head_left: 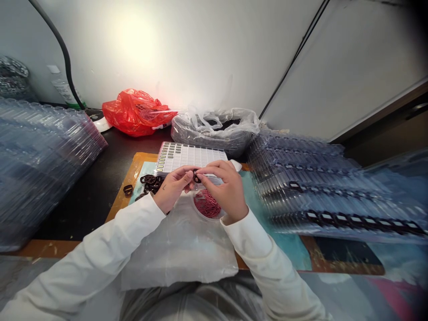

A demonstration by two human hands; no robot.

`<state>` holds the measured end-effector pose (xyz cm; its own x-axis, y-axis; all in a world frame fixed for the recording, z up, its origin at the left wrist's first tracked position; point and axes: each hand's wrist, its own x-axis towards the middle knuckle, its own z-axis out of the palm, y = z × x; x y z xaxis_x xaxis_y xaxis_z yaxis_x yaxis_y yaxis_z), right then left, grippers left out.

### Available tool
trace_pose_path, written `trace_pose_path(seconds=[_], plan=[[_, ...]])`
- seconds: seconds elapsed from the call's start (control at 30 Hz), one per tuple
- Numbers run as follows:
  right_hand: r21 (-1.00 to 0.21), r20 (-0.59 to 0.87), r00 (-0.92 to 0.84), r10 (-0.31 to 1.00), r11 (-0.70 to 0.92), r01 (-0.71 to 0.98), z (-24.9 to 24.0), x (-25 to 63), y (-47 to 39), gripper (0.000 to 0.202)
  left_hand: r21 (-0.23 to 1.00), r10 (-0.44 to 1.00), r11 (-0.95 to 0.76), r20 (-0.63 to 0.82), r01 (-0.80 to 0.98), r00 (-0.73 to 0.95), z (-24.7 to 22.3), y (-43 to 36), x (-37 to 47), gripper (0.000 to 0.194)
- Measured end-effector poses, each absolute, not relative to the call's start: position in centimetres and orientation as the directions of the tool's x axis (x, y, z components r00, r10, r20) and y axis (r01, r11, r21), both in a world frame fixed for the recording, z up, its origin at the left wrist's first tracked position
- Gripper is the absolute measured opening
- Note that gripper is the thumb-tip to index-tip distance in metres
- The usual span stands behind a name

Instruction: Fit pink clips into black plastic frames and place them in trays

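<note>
Between the fingertips of both hands is a small dark brown frame-shaped part (196, 176); its exact kind is too small to make out. My left hand (175, 186) pinches it from the left with thumb and fingers. From the right, my right hand (225, 189) closes thumb and fingers on the same part. Just below them sits a clear round tub (200, 216) full of thin red stick-like pieces (206, 203), partly covered by my right hand. Beside my left wrist lies a pile of similar dark parts (151, 182), with one loose dark frame (128, 190) farther left.
Behind my hands is a white gridded tray (192, 155) with small pieces in its left cells. Stacked clear plastic trays stand left (43, 165) and right (321, 191), the right ones holding dark parts. A red bag (135, 111) and a clear bag (214, 129) lie by the wall.
</note>
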<state>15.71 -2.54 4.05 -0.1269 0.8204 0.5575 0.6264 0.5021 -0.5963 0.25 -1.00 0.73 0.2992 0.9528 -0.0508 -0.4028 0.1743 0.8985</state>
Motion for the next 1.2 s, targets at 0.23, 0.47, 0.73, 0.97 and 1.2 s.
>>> trace_pose_path(seconds=[0.23,0.47,0.73,0.97,1.2], plan=[[-0.432,0.663,-0.210,0.718,0.597,0.677,3.97,15.92,-2.93,0.026,0.875,0.953,0.183,-0.046,-0.448,0.300,0.49,-0.83,0.11,0.046],[-0.384,0.711,-0.254,0.656,0.664,0.641,3.63,15.92,-2.66,0.029,0.872,0.949,0.180,-0.032,-0.456,0.313,0.25,-0.80,0.09,0.044],[-0.388,0.734,-0.200,0.649,0.643,0.660,3.61,15.94,-2.74,0.029,0.849,0.953,0.192,-0.042,-0.492,0.299,0.34,-0.78,0.02,0.043],[-0.345,0.751,-0.216,0.624,0.650,0.677,3.61,16.01,-2.78,0.031,0.844,0.955,0.177,-0.023,-0.507,0.297,0.11,-0.60,-0.05,0.042],[-0.326,0.751,-0.219,0.622,0.639,0.696,3.55,16.17,-2.74,0.031,0.838,0.956,0.165,-0.006,-0.520,0.294,-0.03,-0.42,-0.09,0.042]])
